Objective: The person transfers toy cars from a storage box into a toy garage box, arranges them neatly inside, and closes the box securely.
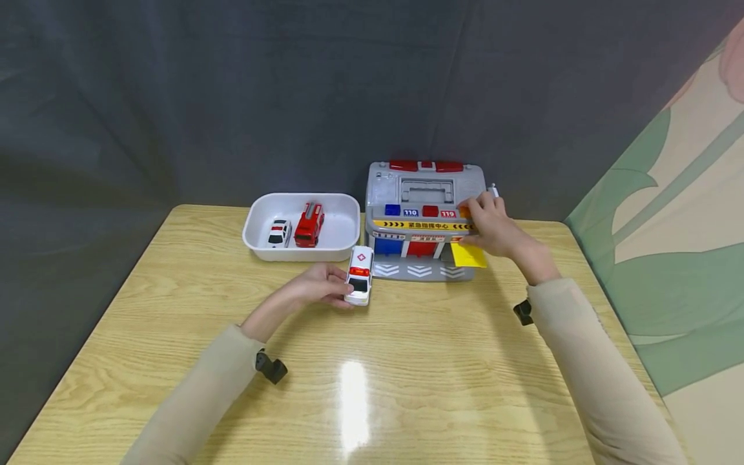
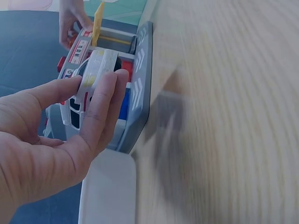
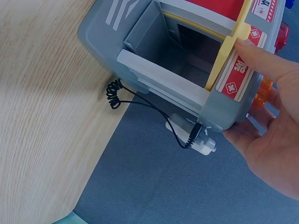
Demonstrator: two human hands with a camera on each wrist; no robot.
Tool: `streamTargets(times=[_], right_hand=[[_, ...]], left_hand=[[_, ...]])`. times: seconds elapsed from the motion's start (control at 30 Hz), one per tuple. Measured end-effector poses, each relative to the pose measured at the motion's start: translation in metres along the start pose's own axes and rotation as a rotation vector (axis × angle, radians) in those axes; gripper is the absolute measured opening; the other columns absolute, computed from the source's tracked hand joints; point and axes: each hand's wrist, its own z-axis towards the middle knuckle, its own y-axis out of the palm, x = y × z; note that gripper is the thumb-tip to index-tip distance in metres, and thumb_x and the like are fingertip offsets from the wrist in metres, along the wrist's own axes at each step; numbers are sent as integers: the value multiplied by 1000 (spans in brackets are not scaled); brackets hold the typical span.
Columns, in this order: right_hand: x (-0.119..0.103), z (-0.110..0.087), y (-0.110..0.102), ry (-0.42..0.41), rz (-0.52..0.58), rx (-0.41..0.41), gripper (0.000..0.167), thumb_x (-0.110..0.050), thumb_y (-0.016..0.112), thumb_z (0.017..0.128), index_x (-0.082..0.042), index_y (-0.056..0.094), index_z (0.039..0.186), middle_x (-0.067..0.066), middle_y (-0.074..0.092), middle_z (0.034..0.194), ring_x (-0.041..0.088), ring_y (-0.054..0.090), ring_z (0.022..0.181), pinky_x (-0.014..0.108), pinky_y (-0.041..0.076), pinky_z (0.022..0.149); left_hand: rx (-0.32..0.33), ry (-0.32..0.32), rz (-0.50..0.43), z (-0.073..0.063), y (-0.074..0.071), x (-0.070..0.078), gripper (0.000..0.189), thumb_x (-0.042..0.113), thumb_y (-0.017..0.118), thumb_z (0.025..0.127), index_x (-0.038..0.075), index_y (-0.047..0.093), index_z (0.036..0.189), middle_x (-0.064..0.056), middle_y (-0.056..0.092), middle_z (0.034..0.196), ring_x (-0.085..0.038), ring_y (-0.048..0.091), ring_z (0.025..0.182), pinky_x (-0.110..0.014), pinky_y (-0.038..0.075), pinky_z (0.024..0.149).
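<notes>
My left hand (image 1: 316, 284) holds a white toy ambulance (image 1: 361, 276) with a red cross and red light bar, between thumb and fingers. It is raised off the table in the left wrist view, in front of a grey toy garage (image 1: 383, 188). At the garage's right end, my right hand (image 1: 496, 229) grips the upper front edge. In the right wrist view, its thumb lies by the hinge of the raised yellow door (image 3: 222, 60), while the other fingers reach round to an orange button (image 3: 263, 91). Behind that door the compartment (image 3: 187, 51) stands open. Blue and red doors beside it are down.
Left of the garage stands a white tray (image 1: 290, 256) holding a toy police car (image 1: 279, 234) and a red fire engine (image 1: 310, 225). A grey-white handset (image 3: 196, 137) on a coiled black cord (image 3: 113, 95) hangs at the garage's right side. A dark curtain (image 1: 279, 97) backs the wooden table (image 1: 290, 413).
</notes>
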Motion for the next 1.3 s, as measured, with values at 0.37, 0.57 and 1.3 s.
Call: streamTargets(times=[0.37,0.57,1.3], right_hand=[[0,1,3,-3,3,4,62,-12,73,87,5,35,131,24,30,117,43,21,113,54,37,91],[0,1,4,10,25,13,62,-11,74,86,5,36,132,23,29,119,42,20,115,54,36,93],[4,-3,8,-33,96,70,64,-10,72,87,4,35,138,26,29,121,42,19,111,50,31,86]], left_hand=[[-9,-92,11,6,13,-7,47,-7,59,91,-19,34,129,-27,61,106,-24,69,74,-34,56,79],[-12,-89,19,8,18,-12,41,-11,57,90,-19,38,126,-25,62,102,-23,67,74,-35,57,77],[-30,-79,44,23,40,-23,39,-11,56,91,-18,41,127,-26,61,107,-27,67,87,-34,57,77]])
